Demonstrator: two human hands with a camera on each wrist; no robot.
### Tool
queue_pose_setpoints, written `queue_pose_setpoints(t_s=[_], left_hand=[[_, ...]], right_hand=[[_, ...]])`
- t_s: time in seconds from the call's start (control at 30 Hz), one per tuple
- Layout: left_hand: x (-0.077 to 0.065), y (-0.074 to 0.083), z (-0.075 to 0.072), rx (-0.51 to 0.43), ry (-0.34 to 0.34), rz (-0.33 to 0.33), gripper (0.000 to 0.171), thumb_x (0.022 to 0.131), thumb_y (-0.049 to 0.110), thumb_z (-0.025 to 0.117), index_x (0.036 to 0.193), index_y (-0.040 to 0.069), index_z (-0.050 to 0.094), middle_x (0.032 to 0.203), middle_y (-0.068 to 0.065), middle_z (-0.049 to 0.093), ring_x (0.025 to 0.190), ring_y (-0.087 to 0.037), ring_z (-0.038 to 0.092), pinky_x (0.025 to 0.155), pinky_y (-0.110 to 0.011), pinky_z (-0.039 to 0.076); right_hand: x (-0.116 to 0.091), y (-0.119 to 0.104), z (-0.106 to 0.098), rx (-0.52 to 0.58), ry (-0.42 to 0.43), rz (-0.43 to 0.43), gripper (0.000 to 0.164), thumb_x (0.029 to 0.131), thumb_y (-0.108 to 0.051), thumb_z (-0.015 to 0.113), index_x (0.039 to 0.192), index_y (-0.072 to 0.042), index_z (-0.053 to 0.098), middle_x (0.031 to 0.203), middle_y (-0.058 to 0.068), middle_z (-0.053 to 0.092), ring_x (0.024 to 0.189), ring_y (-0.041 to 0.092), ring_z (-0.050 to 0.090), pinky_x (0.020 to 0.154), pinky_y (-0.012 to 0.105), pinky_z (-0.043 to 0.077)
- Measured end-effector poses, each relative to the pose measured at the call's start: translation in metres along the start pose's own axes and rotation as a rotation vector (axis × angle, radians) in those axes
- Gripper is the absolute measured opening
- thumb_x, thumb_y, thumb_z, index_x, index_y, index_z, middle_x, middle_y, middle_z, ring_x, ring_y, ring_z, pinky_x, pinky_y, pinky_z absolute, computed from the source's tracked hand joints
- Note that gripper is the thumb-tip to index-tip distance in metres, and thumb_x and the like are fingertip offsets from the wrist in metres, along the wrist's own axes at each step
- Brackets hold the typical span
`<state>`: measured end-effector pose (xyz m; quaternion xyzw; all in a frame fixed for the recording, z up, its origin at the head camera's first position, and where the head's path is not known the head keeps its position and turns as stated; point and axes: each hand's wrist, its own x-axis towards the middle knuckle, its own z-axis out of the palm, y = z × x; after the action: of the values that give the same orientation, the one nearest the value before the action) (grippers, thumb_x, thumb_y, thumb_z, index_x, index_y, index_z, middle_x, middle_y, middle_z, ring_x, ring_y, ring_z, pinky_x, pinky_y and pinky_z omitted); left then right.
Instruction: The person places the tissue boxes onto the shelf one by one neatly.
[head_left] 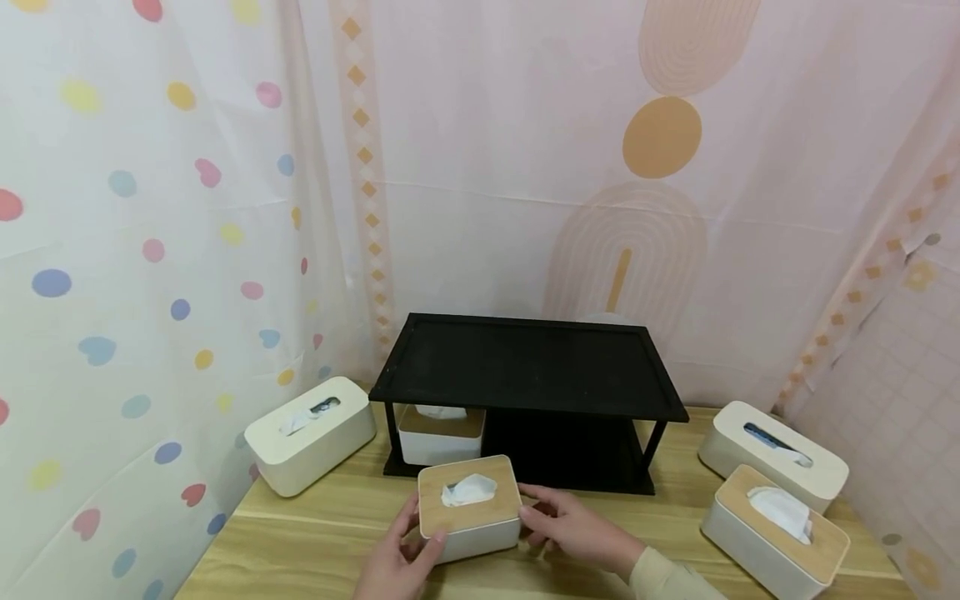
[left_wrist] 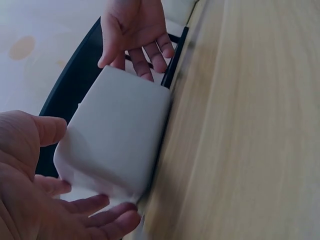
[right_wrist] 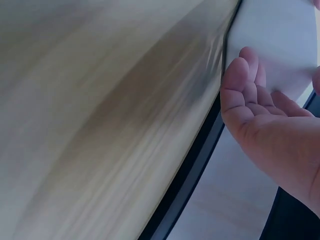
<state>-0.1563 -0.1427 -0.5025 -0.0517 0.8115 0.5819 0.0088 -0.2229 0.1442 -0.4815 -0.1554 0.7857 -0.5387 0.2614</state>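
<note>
A small tissue box [head_left: 480, 543] with a white body and a wood-coloured lid is held between my two hands, in front of the black two-tier rack [head_left: 525, 362]. My left hand [head_left: 401, 557] grips its left end, the thumb on the near side. At the opposite end, my right hand [head_left: 576, 527] holds it with thumb and fingers. A white tissue [head_left: 471, 490] pokes out of the lid's slot. The box's white side [left_wrist: 117, 125] faces the left wrist camera, with fingers at both ends. Another wood-lidded tissue box [head_left: 438, 446] sits on the rack's lower tier, at the left.
A long cream tissue box [head_left: 315, 446] stands left of the rack. On the right are a second cream tissue box [head_left: 813, 479] and a wood-lidded one [head_left: 750, 537] before it. All stand on a wooden table [head_left: 300, 546], with patterned curtains [head_left: 480, 208] behind.
</note>
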Motion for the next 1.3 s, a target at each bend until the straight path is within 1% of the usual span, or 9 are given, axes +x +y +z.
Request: queue_pose_setpoints(t_s=[0.23,0.33,0.43,0.5,0.6,0.77,0.93,1.03,1.3], left_hand=[[0.007,0.004,0.008,-0.006,-0.154,0.053,0.083,0.102,0.036,0.074,0.167,0.004,0.033,0.145,-0.04,0.056,0.118,-0.036,0.071,0.095,-0.048,0.062],[0.01,0.007,0.012,-0.004,-0.215,0.073,0.082,0.103,0.037,0.072,0.168,0.005,0.033,0.148,-0.039,0.055,0.126,-0.043,0.067,0.098,-0.052,0.061],[0.014,0.01,0.014,-0.001,-0.276,0.079,0.081,0.104,0.041,0.07,0.168,0.006,0.033,0.151,-0.04,0.053,0.131,-0.05,0.062,0.094,-0.053,0.062],[0.017,0.011,0.016,-0.009,-0.315,0.066,0.082,0.105,0.044,0.069,0.168,0.007,0.032,0.152,-0.04,0.051,0.127,-0.049,0.066,0.088,-0.051,0.064],[0.021,0.012,0.018,-0.061,-0.367,0.021,0.084,0.104,0.046,0.069,0.169,0.009,0.03,0.154,-0.042,0.047,0.112,-0.038,0.073,0.081,-0.045,0.064],[0.027,0.012,0.022,-0.136,-0.411,-0.044,0.086,0.104,0.045,0.069,0.169,0.006,0.028,0.154,-0.041,0.047,0.098,-0.023,0.074,0.081,-0.042,0.064],[0.029,0.012,0.022,-0.196,-0.442,-0.134,0.088,0.105,0.048,0.068,0.168,0.001,0.027,0.138,-0.028,0.066,0.085,-0.019,0.073,0.076,-0.037,0.063],[0.03,0.011,0.021,-0.237,-0.469,-0.173,0.089,0.105,0.049,0.067,0.169,0.002,0.025,0.13,-0.018,0.069,0.083,-0.018,0.074,0.074,-0.036,0.063],[0.031,0.013,0.019,-0.268,-0.507,-0.194,0.088,0.106,0.049,0.066,0.169,0.004,0.026,0.136,-0.027,0.062,0.084,-0.019,0.077,0.075,-0.035,0.064]], right_hand=[[-0.025,0.014,-0.02,0.044,0.001,0.032,0.071,0.112,-0.04,0.056,0.166,0.0,0.033,0.127,0.009,0.073,0.101,0.024,0.071,0.08,0.036,0.057],[-0.034,0.02,-0.027,0.062,0.011,0.044,0.07,0.113,-0.039,0.055,0.165,0.002,0.032,0.126,0.01,0.073,0.101,0.024,0.072,0.081,0.036,0.058],[-0.041,0.024,-0.033,0.086,0.017,0.055,0.071,0.113,-0.038,0.055,0.165,0.004,0.031,0.126,0.011,0.074,0.103,0.024,0.072,0.082,0.036,0.059],[-0.044,0.026,-0.036,0.105,0.019,0.062,0.073,0.112,-0.038,0.056,0.166,0.005,0.029,0.126,0.011,0.074,0.103,0.024,0.072,0.082,0.036,0.059],[-0.049,0.028,-0.038,0.133,0.019,0.075,0.076,0.112,-0.04,0.057,0.166,0.004,0.027,0.127,0.012,0.074,0.102,0.022,0.073,0.082,0.034,0.06],[-0.052,0.032,-0.04,0.181,0.021,0.096,0.078,0.112,-0.04,0.056,0.168,0.003,0.023,0.128,0.013,0.075,0.1,0.02,0.073,0.082,0.033,0.06],[-0.051,0.037,-0.042,0.219,0.013,0.108,0.078,0.113,-0.04,0.055,0.169,0.001,0.019,0.13,0.013,0.074,0.1,0.019,0.073,0.082,0.033,0.06],[-0.051,0.038,-0.043,0.241,0.004,0.109,0.078,0.114,-0.039,0.052,0.17,0.001,0.015,0.134,0.017,0.073,0.1,0.019,0.073,0.082,0.033,0.06],[-0.052,0.038,-0.043,0.293,0.0,0.104,0.08,0.115,-0.037,0.051,0.17,0.002,0.01,0.133,0.014,0.074,0.1,0.017,0.074,0.082,0.032,0.059]])
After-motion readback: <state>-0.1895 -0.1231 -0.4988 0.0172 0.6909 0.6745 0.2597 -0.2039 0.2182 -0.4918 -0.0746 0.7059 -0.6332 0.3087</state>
